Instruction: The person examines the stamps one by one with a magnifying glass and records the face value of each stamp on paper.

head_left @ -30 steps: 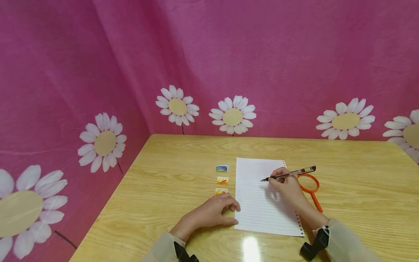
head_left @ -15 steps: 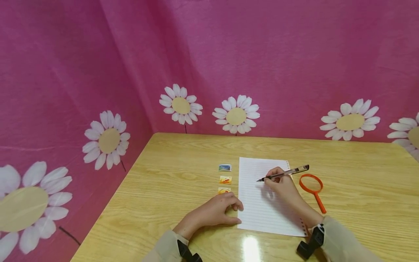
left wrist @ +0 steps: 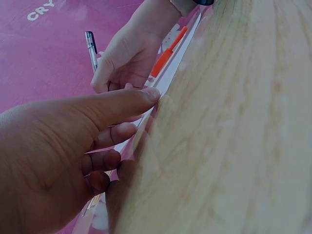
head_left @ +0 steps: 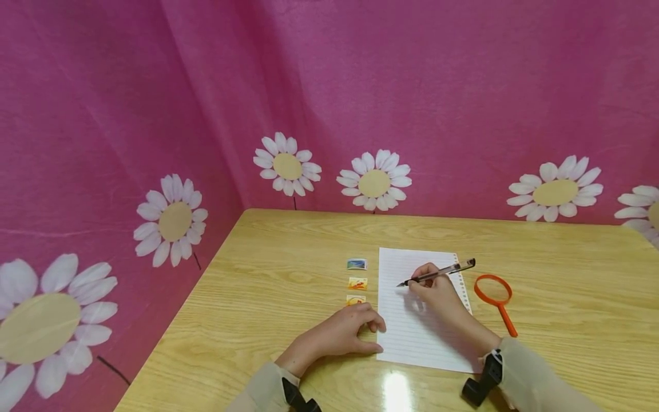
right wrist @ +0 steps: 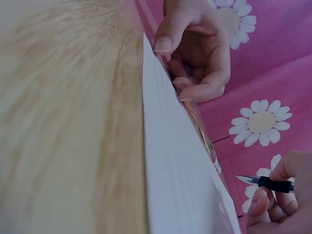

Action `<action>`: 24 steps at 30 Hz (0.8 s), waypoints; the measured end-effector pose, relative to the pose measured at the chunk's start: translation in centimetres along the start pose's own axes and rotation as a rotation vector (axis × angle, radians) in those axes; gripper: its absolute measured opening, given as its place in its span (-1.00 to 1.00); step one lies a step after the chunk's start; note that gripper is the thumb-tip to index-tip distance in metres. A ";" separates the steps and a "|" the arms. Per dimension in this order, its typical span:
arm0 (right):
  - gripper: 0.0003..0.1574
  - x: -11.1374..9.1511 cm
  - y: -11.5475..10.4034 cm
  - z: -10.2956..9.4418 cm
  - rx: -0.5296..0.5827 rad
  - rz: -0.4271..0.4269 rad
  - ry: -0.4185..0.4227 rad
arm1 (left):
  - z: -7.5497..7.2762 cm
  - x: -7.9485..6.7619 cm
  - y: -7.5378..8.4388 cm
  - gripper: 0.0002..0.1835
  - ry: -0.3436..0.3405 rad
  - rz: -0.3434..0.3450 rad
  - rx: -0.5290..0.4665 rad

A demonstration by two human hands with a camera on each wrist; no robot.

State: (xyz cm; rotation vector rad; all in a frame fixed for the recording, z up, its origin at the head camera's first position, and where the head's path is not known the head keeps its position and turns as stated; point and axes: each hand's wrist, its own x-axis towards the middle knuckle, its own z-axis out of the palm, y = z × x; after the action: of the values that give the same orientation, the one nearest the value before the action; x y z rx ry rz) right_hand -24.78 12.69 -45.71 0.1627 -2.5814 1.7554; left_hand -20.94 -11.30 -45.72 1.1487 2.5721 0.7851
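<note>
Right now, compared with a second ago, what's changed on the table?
The right hand has moved left over the lined paper, carrying the pen, so the tip is nearer the paper's left edge. Nothing was picked up or let go. The left hand at that edge, the three small cards and the orange magnifying glass stayed as they were.

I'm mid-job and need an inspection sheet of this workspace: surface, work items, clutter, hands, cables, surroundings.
Surface: wood-grain table, bright reflection near the front.
Work items: lined paper lying flat, writing not discernible; pen tilted, tip above the paper.
Clutter: three small cards left of the paper, nearest one partly hidden; orange magnifying glass to its right.
Left hand: at the paper's left edge, slightly overlapping it.
Right hand: holds the pen.
Cables: nothing seen.
Surroundings: flower-patterned magenta cloth behind and left.
</note>
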 end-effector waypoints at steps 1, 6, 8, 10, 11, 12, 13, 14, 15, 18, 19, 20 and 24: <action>-0.79 0.1 0.0 0.1 -0.003 0.005 0.001 | 0.0 0.0 0.0 -0.71 -0.001 0.000 -0.005; -0.80 0.4 0.1 0.6 0.016 0.035 -0.001 | 0.0 0.0 0.0 -0.70 -0.005 0.001 -0.013; -0.79 0.5 0.1 0.8 0.037 0.039 -0.005 | 0.0 0.0 0.0 -0.70 -0.004 0.003 -0.010; -0.79 0.6 0.4 0.9 0.051 0.032 -0.007 | 0.0 0.0 0.0 -0.70 -0.004 0.000 -0.007; -0.78 0.6 0.4 0.9 0.056 0.030 -0.010 | 0.1 0.0 0.0 -0.70 -0.004 -0.001 -0.004; -0.78 0.6 0.4 0.9 0.059 0.031 -0.009 | 0.1 0.0 0.0 -0.70 -0.004 -0.002 -0.003; -0.79 0.7 0.4 1.0 0.061 0.031 -0.008 | 0.1 0.0 0.0 -0.70 -0.006 -0.004 -0.003; -0.79 0.7 0.4 1.1 0.061 0.030 -0.007 | 0.1 0.0 0.1 -0.71 -0.007 -0.007 -0.004; -0.79 0.7 0.3 1.1 0.056 0.028 -0.004 | 0.1 0.0 0.1 -0.71 -0.008 -0.008 -0.003; -0.79 0.8 0.0 1.3 0.044 0.044 0.011 | 0.0 -0.1 0.1 -0.71 -0.008 -0.004 -0.002; -0.79 0.9 0.1 1.4 0.049 0.047 0.016 | 0.0 -0.1 0.2 -0.71 -0.007 -0.002 0.000; -0.79 1.0 0.1 1.5 0.052 0.054 0.019 | -0.1 -0.1 0.2 -0.71 -0.005 0.001 0.004; -0.80 1.3 0.2 1.8 0.074 0.060 0.030 | -0.1 0.0 0.2 -0.71 0.000 0.004 0.013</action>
State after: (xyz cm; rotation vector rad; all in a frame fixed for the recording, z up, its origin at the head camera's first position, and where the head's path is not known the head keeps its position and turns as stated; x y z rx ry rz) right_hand -25.98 11.03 -46.46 0.0598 -2.5280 1.8590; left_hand -20.85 -11.26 -45.48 1.1575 2.5791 0.7707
